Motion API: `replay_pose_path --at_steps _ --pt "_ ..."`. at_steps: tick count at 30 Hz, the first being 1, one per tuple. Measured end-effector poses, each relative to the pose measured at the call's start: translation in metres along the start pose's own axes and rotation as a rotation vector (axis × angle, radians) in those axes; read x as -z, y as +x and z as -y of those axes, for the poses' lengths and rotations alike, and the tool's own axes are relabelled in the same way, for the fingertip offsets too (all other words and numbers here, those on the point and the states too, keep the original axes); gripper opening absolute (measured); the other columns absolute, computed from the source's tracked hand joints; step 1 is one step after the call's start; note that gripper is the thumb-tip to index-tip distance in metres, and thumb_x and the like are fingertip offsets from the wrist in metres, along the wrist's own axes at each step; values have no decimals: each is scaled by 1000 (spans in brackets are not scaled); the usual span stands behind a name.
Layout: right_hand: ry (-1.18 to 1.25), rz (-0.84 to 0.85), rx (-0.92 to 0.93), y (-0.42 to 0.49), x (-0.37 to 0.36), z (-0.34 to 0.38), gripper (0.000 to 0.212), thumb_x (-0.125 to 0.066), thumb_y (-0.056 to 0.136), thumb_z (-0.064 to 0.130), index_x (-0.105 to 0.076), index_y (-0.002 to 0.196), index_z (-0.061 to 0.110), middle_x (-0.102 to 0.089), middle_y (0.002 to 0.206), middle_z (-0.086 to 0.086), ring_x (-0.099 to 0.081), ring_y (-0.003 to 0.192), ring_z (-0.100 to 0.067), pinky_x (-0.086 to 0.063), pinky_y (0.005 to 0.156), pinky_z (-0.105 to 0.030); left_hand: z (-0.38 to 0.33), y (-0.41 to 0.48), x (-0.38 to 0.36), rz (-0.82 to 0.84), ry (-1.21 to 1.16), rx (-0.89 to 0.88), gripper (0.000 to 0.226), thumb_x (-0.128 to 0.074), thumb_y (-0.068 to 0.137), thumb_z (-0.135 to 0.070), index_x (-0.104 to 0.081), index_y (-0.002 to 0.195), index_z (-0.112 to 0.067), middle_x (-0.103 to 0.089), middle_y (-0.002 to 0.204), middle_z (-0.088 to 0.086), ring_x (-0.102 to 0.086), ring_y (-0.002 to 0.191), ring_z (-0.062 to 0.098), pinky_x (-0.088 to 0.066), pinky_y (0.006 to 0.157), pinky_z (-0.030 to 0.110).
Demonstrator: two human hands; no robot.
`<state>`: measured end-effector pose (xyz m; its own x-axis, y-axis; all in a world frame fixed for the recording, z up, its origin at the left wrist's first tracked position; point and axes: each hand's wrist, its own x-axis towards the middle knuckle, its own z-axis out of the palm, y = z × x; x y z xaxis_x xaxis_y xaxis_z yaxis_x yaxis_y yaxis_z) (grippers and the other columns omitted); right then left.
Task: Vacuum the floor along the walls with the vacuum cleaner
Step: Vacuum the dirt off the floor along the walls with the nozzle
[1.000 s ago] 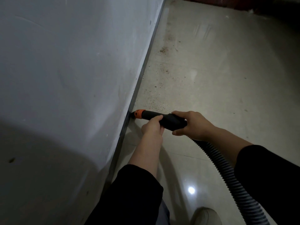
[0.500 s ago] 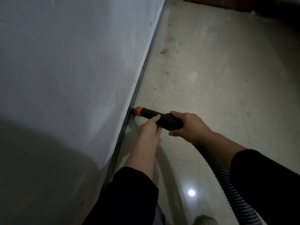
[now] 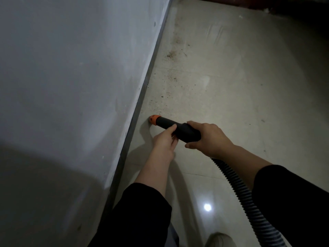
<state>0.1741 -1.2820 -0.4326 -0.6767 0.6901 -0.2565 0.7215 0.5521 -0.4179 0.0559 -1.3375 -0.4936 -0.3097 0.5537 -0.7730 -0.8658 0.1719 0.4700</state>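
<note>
Down low went the vacuum's black nozzle (image 3: 169, 124), lying nearly flat, its orange tip (image 3: 154, 119) just off the baseboard (image 3: 140, 104) and down at the floor (image 3: 231, 104). Whether it touched the tile, I couldn't make out. The angle made sense, with the mouth aimed into the seam where dirt gathers. The left hand (image 3: 164, 141) came up from beneath, thumb and curled fingers pinching the slim tube, on steering duty by the look of it. The right hand (image 3: 210, 138), farther from the baseboard, wrapped the fat cuff, fingers closed round it and thumb tucked under, likely supplying the push. The ribbed hose (image 3: 245, 195) trailed back away from the baseboard, clear of the path. Further along the baseboard, dark grit (image 3: 170, 55) speckled the tile, so plenty seemingly remained ahead.
</note>
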Motion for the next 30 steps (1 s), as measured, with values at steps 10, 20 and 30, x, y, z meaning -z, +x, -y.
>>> replay_pose_path --at_steps 10,20,30 --pt "7 -18 -72 -24 10 -20 55 -77 79 31 -52 129 27 -67 106 1 -60 92 -19 -51 80 -35 24 -4 -18 45 15 39 44 -66 92 -11 -55 132 0 -65 124 15 -64 87 13 -53 74 20" --pt "13 -35 -146 -51 20 -42 51 -77 79 31 -55 125 28 -64 96 4 -58 86 -17 -49 75 -32 49 -17 -37 74 82 70 42 -68 90 -11 -57 130 1 -68 118 14 -65 82 12 -54 60 16" --pt "26 -50 -226 -72 28 -61 49 -76 79 30 -56 124 27 -67 98 2 -59 86 -17 -51 75 -33 72 -23 -51 112 120 102 43 -72 88 -12 -59 127 0 -70 114 13 -68 92 15 -56 57 16"
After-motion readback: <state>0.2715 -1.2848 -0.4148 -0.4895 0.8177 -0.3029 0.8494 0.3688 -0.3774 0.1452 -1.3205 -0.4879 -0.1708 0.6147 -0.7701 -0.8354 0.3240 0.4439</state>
